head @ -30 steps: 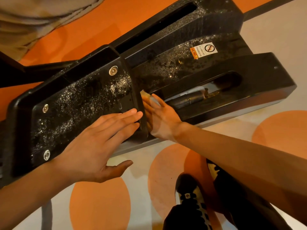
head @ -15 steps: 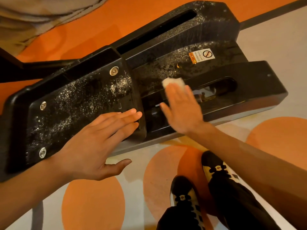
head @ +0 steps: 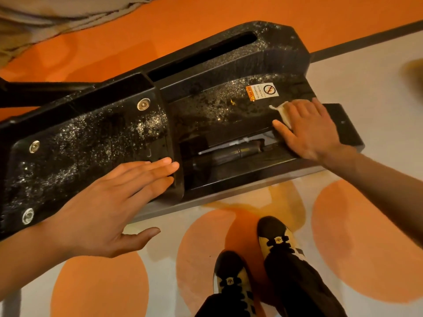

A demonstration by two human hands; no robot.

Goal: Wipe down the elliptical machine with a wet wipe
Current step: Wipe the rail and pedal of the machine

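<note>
The black base of the elliptical machine (head: 96, 138) lies across the floor, its top speckled with shiny droplets. My right hand (head: 309, 131) presses a pale wet wipe (head: 282, 110) flat on the right end of the base, just below a warning sticker (head: 262, 91). Only the wipe's left corner and top edge show past my fingers. My left hand (head: 109, 209) rests flat with fingers together on the left cover plate, its fingertips at the plate's right edge, holding nothing. A slot with a dark roller (head: 233, 153) lies between my hands.
My two black-and-cream shoes (head: 254, 271) stand on the pale floor with orange circles (head: 366, 243), close to the base's near edge. Orange flooring and a beige fabric (head: 45, 14) lie beyond the machine. A second long slot (head: 206, 53) runs along the far side.
My right hand has slid the wipe from beside the left plate's edge rightwards along the base to its right end. My left hand has stayed flat on the plate.
</note>
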